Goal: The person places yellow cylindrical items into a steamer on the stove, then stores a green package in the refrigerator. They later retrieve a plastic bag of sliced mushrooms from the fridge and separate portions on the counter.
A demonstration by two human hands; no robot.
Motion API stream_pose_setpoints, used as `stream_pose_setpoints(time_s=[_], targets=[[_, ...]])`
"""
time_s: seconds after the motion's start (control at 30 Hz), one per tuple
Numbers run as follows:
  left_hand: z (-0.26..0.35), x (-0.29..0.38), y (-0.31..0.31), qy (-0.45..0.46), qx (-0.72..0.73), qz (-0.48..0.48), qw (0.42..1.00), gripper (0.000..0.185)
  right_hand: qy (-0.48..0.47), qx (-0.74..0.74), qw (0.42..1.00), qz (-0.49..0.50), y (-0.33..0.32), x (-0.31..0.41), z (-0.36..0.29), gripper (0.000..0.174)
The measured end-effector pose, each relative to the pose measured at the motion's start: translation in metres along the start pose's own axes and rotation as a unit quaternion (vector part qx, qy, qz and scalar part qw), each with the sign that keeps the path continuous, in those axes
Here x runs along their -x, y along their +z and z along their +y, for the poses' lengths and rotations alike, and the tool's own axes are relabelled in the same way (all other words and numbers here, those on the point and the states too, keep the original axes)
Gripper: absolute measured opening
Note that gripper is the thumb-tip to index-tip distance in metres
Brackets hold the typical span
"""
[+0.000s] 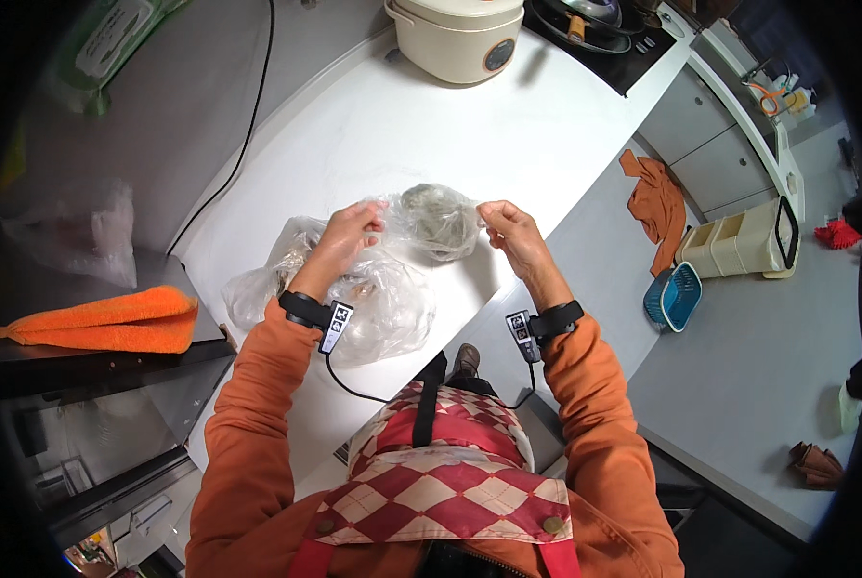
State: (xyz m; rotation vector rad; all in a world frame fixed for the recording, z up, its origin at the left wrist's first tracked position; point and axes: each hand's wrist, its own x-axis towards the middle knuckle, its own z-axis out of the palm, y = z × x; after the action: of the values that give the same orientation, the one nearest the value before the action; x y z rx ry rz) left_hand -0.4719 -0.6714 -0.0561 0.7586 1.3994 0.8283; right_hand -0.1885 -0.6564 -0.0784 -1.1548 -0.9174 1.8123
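Observation:
A clear plastic bag with something grey-green inside (438,224) sits over the white countertop, between my two hands. My left hand (350,235) pinches the thin, gathered plastic at the bag's left side. On the opposite side, the fingertips of my right hand (507,227) grip the bag's edge. Below and partly behind my left wrist lie more crumpled clear plastic bags (391,307); brownish contents show through one of them, too blurred to name.
A cream rice cooker (460,43) stands at the back, near a cooktop with pans (597,36). An orange cloth (142,318) lies on a black appliance (207,289) at left. A black cable (254,123) runs along the wall. A blue basket (675,296) is at right.

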Motion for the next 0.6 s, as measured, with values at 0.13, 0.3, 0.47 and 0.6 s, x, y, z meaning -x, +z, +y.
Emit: stream_pose_setpoints(time_s=[0.13, 0.3, 0.47, 0.6], targets=[[-0.006, 0.02, 0.006, 0.189, -0.268, 0.164, 0.93, 0.039, 0.031, -0.001, 1.0, 0.006, 0.002, 0.008, 0.021, 0.02], [-0.009, 0.035, 0.039, 0.386, -0.377, 0.046, 0.84, 0.031, 0.027, -0.019, 0.999, 0.018, 0.004, 0.015, 0.034, 0.019], [-0.011, -0.001, 0.074, 0.366, -0.416, -0.021, 0.832, 0.025, -0.072, 0.1, 0.992, -0.011, 0.01, 0.021, 0.027, 0.02], [-0.023, -0.015, 0.085, 0.334, -0.403, -0.03, 0.851, 0.022, -0.121, 0.274, 0.948, -0.11, 0.008, 0.031, 0.019, 0.023]])
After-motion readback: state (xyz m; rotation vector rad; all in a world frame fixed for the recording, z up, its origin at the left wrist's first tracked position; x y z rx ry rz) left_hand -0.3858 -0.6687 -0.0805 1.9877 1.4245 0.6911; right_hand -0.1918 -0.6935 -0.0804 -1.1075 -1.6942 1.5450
